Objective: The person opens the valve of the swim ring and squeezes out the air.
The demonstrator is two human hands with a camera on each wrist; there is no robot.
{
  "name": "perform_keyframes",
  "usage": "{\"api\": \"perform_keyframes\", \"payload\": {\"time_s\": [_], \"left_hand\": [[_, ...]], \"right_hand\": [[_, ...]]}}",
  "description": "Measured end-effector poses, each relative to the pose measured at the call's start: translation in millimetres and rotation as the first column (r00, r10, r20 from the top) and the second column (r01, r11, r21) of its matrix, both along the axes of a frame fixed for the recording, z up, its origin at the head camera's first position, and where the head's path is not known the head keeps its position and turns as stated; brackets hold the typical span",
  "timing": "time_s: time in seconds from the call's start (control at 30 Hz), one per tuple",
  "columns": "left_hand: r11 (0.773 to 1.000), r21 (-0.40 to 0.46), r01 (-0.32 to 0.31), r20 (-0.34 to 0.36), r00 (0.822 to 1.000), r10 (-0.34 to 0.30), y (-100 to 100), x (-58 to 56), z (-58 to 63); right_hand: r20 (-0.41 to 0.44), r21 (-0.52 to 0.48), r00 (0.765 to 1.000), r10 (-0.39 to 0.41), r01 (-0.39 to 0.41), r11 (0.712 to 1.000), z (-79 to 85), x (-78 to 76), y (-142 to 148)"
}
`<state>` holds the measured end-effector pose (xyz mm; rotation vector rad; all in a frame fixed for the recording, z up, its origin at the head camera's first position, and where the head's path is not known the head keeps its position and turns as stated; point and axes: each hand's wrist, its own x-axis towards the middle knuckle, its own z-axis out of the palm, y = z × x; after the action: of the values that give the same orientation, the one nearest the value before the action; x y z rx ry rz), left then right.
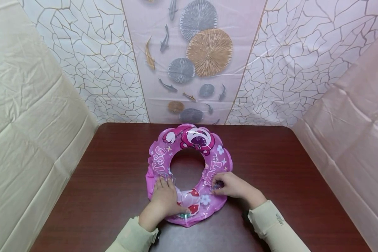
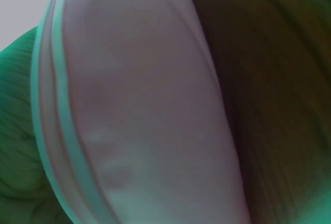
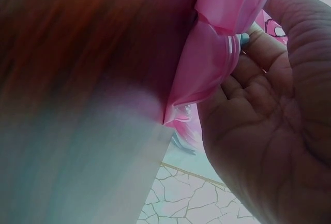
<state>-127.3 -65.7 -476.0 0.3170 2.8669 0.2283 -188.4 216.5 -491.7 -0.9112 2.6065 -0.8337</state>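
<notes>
A puffed-up pink swim ring (image 1: pixel 160 140) with a bear face, flowers and strawberries lies on the table. My left hand (image 1: pixel 163 199) rests on its lower left part, fingers straight and spread, thumb toward the strawberry print. At its right side my right hand (image 1: pixel 234 185) has curled fingers and thumb at the ring's surface, pinching it. In the right wrist view, the palm of the right hand (image 3: pixel 253 115) faces the ring's scalloped pink edge (image 3: pixel 207 63), and a small teal bit (image 3: pixel 244 39) shows by the fingers. A pale sleeve cuff (image 2: pixel 150 105) fills most of the left wrist view.
The dark red-brown wooden table (image 1: pixel 113 168) extends around the ring. Behind it hangs a patterned backdrop (image 1: pixel 107 63) with crackle lines, fish and round discs. Cream cloth (image 1: pixel 28 115) hangs along the left side, and similar cloth (image 1: pixel 343 115) along the right.
</notes>
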Motion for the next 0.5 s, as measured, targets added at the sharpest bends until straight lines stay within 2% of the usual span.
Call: {"api": "perform_keyframes", "payload": {"time_s": [0.3, 0.5], "left_hand": [[1.0, 0.009, -0.007, -0.003, 1.0, 0.007, -0.7, 0.0, -2.1], [0.998, 0.063, -0.003, -0.068, 0.998, 0.007, -9.9, 0.4, -6.7]], "right_hand": [[-0.012, 0.004, 1.0, 0.003, -0.003, 1.0, 1.3, -0.3, 0.2], [-0.042, 0.016, 0.999, 0.026, -0.025, 1.0, -0.2, 1.3, 0.1]]}}
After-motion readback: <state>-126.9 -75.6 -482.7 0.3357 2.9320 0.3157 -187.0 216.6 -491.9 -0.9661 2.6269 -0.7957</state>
